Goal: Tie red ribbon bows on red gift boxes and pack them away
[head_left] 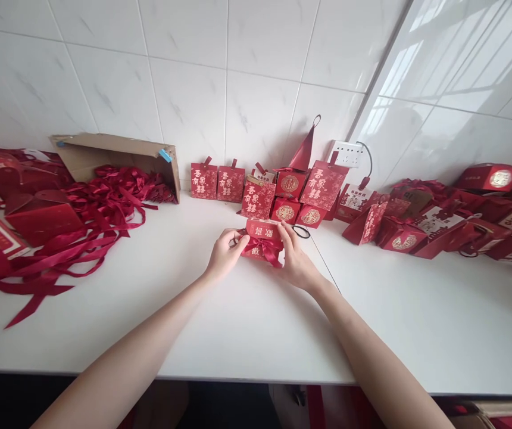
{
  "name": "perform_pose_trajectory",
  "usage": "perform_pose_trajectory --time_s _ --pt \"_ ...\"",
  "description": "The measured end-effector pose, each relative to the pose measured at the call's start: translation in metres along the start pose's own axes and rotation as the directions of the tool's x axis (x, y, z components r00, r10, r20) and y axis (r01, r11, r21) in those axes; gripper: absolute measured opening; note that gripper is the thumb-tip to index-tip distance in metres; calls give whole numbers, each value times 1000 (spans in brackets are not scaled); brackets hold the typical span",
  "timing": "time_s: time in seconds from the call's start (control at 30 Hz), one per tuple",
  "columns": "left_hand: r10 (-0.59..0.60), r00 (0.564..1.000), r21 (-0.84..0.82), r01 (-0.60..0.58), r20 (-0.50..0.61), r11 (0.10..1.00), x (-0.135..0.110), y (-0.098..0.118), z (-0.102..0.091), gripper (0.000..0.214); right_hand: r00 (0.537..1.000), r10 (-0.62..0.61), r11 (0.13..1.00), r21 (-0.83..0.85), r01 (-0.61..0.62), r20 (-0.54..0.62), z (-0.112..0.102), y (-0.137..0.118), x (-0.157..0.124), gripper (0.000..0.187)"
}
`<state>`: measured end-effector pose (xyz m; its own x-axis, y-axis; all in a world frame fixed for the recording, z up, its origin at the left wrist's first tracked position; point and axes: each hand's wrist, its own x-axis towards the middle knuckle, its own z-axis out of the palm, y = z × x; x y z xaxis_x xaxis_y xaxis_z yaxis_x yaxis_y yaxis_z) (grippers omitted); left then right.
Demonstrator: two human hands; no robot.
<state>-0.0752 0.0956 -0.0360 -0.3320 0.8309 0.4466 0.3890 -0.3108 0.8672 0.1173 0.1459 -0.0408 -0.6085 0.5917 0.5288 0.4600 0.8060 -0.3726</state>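
Between my hands, on the white table, is a small red gift box point(262, 229) with pale Chinese characters and a dark red ribbon bow point(264, 245) across its front. My left hand point(226, 251) pinches the box's left side, thumb and forefinger together at the ribbon. On the right side, my right hand point(295, 256) grips the box, with fingers on its upper edge and thumb low near the ribbon tail. Just behind stand several red boxes and printed tags, among them a tag point(258, 199) with white characters. The box's far side is hidden.
A cardboard box point(113, 143) lies on its side at the left, red ribbons point(117, 190) spilling out. Folded red boxes point(44, 217) sit beside it. More finished boxes point(401, 237) crowd the right. A power strip point(346, 154) stands against the tiled wall.
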Motion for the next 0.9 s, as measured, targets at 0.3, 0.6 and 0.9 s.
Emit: perform_pose_trajectory --time_s 0.3,0.6,0.9 --pt "669 727 369 -585 -155 722 -16 10 2 15 960 -9 998 59 27 -279 6 -6 2 94" --pt "814 580 336 -762 -27 554 -23 22 2 21 920 -81 992 59 112 -384 5 -23 0 91" --pt "14 977 -152 -48 -214 987 -14 21 -2 28 935 231 958 233 -170 -268 0 -22 2 93"
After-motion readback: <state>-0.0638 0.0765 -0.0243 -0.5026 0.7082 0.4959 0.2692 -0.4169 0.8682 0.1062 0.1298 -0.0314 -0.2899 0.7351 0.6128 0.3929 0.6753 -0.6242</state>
